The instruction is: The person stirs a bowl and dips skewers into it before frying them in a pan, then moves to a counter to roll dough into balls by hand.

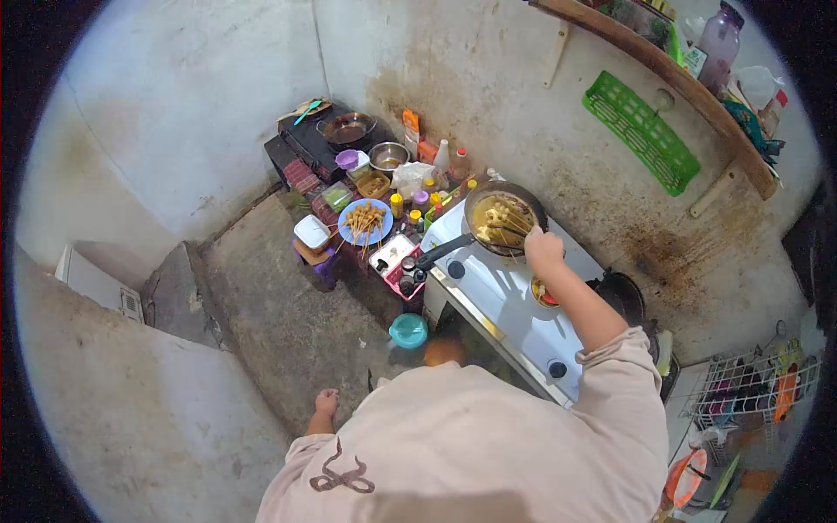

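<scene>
My right hand point(546, 252) is closed at the near right rim of a dark frying pan point(480, 193). Thin sticks reach from the pale pieces of food point(499, 216) in the yellowish oil towards its fingers, but what it grips is too small to make out. The pan rests on a white gas stove point(514, 301), its black handle pointing left. Partly under my right forearm is a small round container point(544, 293) with something red in it. My left hand point(327, 402) hangs low by my side over the floor, fingers curled, with nothing visible in it.
Left of the stove are a blue plate of skewers point(365, 223), a pink basket point(411, 287) of bottles, a steel bowl point(389, 156) and a wok point(347, 129). A teal lidded container point(408, 331) sits near the stove's front. A green rack point(641, 131) hangs on the wall.
</scene>
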`<act>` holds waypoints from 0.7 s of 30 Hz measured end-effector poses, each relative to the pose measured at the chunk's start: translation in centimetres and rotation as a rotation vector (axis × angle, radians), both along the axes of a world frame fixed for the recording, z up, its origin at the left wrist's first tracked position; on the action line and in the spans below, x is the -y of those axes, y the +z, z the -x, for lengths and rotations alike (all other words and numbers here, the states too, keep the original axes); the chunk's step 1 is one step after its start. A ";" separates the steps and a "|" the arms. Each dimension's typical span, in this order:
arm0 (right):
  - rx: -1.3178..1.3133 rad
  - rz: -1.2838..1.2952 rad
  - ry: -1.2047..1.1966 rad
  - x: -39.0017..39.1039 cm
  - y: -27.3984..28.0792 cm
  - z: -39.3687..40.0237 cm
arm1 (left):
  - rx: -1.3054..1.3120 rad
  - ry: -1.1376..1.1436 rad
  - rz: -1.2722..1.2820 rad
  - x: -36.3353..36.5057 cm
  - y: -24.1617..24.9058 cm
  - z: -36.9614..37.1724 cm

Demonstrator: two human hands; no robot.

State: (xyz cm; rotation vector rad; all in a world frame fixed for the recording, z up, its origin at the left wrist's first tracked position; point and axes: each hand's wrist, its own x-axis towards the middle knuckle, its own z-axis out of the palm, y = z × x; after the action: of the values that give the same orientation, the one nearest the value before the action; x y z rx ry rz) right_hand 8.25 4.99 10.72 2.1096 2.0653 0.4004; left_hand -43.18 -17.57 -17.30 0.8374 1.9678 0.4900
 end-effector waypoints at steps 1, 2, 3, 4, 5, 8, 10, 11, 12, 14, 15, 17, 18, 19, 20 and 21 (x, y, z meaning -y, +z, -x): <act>0.007 0.003 0.027 -0.3 -0.4 0.0 | 0.027 0.005 -0.001 -0.2 -0.8 0.1; -0.008 0.021 -0.014 -0.4 -0.6 0.0 | 0.053 0.011 0.000 -0.2 -1.5 0.2; -0.023 0.039 -0.053 -0.4 -0.8 0.0 | 0.048 0.012 -0.018 -0.2 -1.2 -0.1; -0.037 0.056 -0.091 -0.5 -0.7 0.2 | 0.042 0.013 -0.036 -0.3 0.0 -0.8; -0.111 0.073 -0.140 -0.3 -0.3 0.1 | 0.037 0.016 -0.054 -0.4 0.7 -1.3; -0.328 0.158 -0.291 0.1 1.9 -0.7 | 0.044 -0.022 -0.088 -0.1 -0.6 -0.8; -0.468 0.258 -0.403 -0.9 2.7 -2.9 | 0.044 -0.012 -0.033 0.2 0.1 -0.8; -0.510 0.261 -0.413 -1.4 2.4 -4.4 | 0.045 -0.008 -0.005 0.3 0.4 -0.7; -0.515 0.248 -0.448 -1.8 2.4 -5.3 | 0.056 0.021 0.008 0.6 -0.2 -0.4; -0.527 0.220 -0.514 -2.6 2.6 -6.5 | 0.077 0.079 0.031 1.1 -1.3 0.1; -0.552 0.213 -0.533 -2.9 2.5 -6.9 | 0.047 0.061 0.028 1.3 -0.8 -0.1; -0.545 0.236 -0.517 -4.0 1.3 -8.0 | -0.014 0.026 0.020 1.5 1.4 -0.4; -0.542 0.248 -0.508 -4.2 1.2 -7.9 | 0.001 0.025 0.016 1.5 1.4 -0.5; -0.597 0.257 -0.514 -4.4 1.3 -7.9 | 0.016 0.024 0.010 1.6 1.3 -0.3; -0.654 0.266 -0.520 -4.5 1.3 -7.9 | 0.030 0.022 0.005 1.7 1.1 0.0; -0.710 0.277 -0.527 -4.5 1.4 -7.8 | 0.039 0.038 -0.002 1.9 0.4 0.3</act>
State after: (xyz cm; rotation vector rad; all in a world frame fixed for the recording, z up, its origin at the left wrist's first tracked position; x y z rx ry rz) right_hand 16.08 9.54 12.14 2.7076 1.5574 -0.7543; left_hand -43.45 -19.45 -16.87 0.7868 1.9506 0.5272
